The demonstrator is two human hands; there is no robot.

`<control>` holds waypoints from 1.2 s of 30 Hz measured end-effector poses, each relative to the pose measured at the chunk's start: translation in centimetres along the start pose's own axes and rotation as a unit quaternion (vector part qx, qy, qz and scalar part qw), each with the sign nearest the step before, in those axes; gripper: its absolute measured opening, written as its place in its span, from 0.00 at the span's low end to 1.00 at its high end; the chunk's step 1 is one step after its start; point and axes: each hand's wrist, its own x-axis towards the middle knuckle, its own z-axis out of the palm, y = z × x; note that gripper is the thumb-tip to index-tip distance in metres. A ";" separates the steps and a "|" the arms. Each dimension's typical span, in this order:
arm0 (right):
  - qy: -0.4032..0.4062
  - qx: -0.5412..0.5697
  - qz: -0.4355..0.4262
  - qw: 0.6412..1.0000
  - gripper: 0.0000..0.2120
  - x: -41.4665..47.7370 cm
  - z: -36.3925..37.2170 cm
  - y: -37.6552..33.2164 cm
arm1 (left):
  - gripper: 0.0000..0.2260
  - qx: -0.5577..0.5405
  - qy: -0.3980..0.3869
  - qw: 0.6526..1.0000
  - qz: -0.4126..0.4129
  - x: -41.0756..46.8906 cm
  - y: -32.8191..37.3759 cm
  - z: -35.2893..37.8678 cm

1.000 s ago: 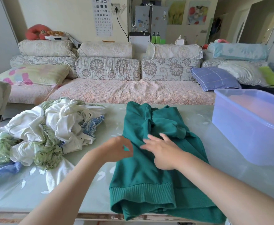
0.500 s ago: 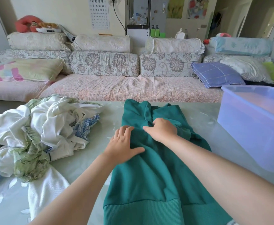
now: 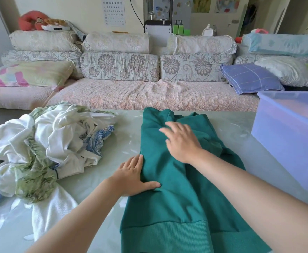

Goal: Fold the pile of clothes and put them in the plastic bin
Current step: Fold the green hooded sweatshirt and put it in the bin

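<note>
While both hands lie flat on the teal-green fleece sweatshirt [image 3: 176, 198] stretched along the pale glossy desk [image 3: 124, 128], the left hand [image 3: 133, 177] pressing its left edge and the right hand [image 3: 181, 141] splayed open nearer its collar, neither gripping anything, the bunched sleeve on its right side could spring out if the smoothing drags sideways. The crumpled pile of white and green-printed clothes [image 3: 45, 143] waits left of the sweatshirt, and the translucent blue plastic bin [image 3: 286, 147] right of it. Half a second earlier the right hand's fingers were curled at the collar; now they lie flattened, and the left hand sits nearer the hem.
</note>
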 end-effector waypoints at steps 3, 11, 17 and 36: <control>-0.239 0.068 0.046 0.967 0.27 -1.7 1.0 -0.2 | 0.53 -0.018 0.025 1.000 -0.006 -1.1 -0.9 -1.0; -0.085 -0.007 -0.072 0.994 0.27 -2.8 -1.3 -4.8 | 0.12 -0.191 0.016 0.973 -0.132 -3.8 -0.5 -2.1; -0.192 0.038 -0.095 0.976 0.25 -4.9 -1.3 -6.9 | 0.08 -0.553 0.027 0.779 -0.294 -6.4 -0.3 -2.6; -0.375 0.172 -0.069 0.908 0.26 -11.8 -10.9 -9.4 | 0.24 -0.056 -0.097 0.984 0.141 -14.7 1.9 -3.3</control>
